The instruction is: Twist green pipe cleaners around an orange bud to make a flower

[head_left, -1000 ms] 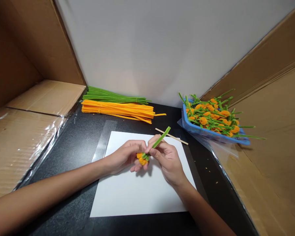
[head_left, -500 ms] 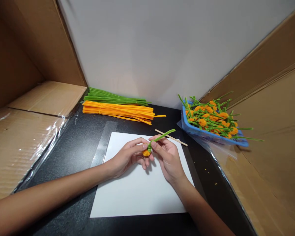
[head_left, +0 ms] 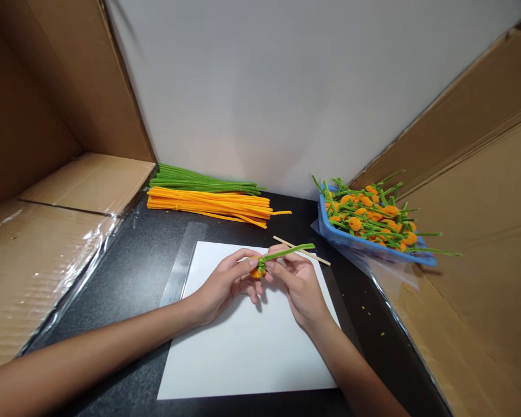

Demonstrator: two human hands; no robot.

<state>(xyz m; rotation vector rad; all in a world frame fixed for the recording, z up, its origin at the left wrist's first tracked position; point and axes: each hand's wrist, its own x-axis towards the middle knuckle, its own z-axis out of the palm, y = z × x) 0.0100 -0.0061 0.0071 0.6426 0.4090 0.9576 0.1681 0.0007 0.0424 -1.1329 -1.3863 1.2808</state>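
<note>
Fingers of both hands are closed in a tight pinch, meeting on one small piece. The left hand (head_left: 220, 282) curls its fingers (head_left: 243, 258) around an orange chenille flower head (head_left: 257, 273), while the right hand (head_left: 300, 284) pinches with its fingers (head_left: 278, 266) close to where a green pipe-cleaner stem (head_left: 289, 251) joins that head. Exactly how the fingertips sit on the join is hidden. The stem points toward 3 o'clock from the grip, nearly level, and the piece appears to be held just above a white paper sheet (head_left: 243, 353).

Much looks done: at about 2 o'clock from the hands, a blue plastic tray (head_left: 334, 234) is heaped with orange blooms on green stems, much like the piece in hand. Plenty of material is left as well: at about 11 o'clock, a banded bundle of green pipe cleaners (head_left: 204, 186) and a thick bundle of orange pipe cleaners (head_left: 208, 205) lie side by side on the black bench (head_left: 125, 301). A thin wooden stick (head_left: 316, 256) crosses the paper's far corner at about 1 o'clock, just beyond the right hand.
</note>
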